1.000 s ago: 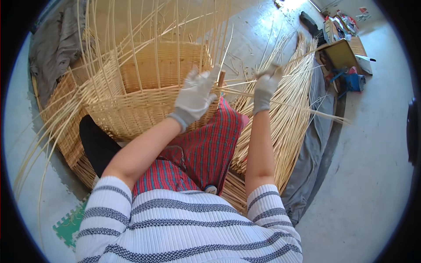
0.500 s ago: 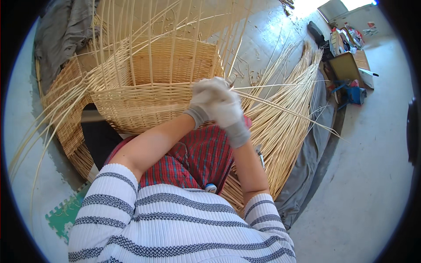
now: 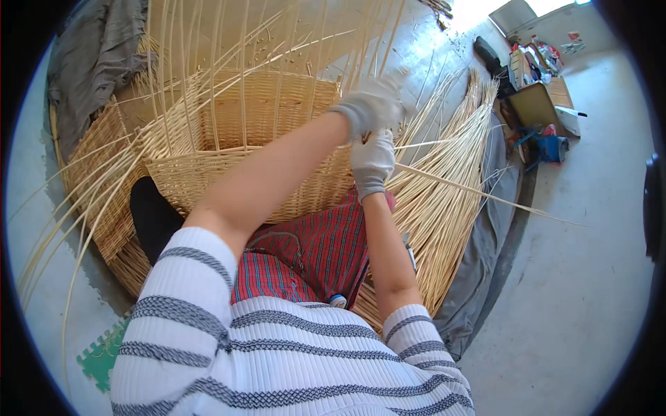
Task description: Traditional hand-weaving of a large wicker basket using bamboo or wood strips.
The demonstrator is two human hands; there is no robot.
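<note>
A tan woven basket (image 3: 263, 104) with tall upright canes lies across my lap, over red plaid cloth (image 3: 312, 243). My gloved left hand (image 3: 380, 100) is raised at the basket's far right corner, blurred, its fingers hard to make out. Just below it my gloved right hand (image 3: 373, 158) is closed on canes at that corner, with long loose strands (image 3: 465, 187) reaching out to the right. Where exactly the fingers meet the canes is partly hidden.
A large bundle of pale canes (image 3: 437, 229) lies on grey cloth at my right. Another woven piece (image 3: 97, 173) and dark cloth (image 3: 90, 62) are at left, a green mat (image 3: 104, 350) lower left. A blue stool (image 3: 551, 147) and piled items stand at back right.
My left hand has moved up and right, above my right hand. My right hand came left to the basket corner, where both hands met, and now sits slightly lower than a second ago.
</note>
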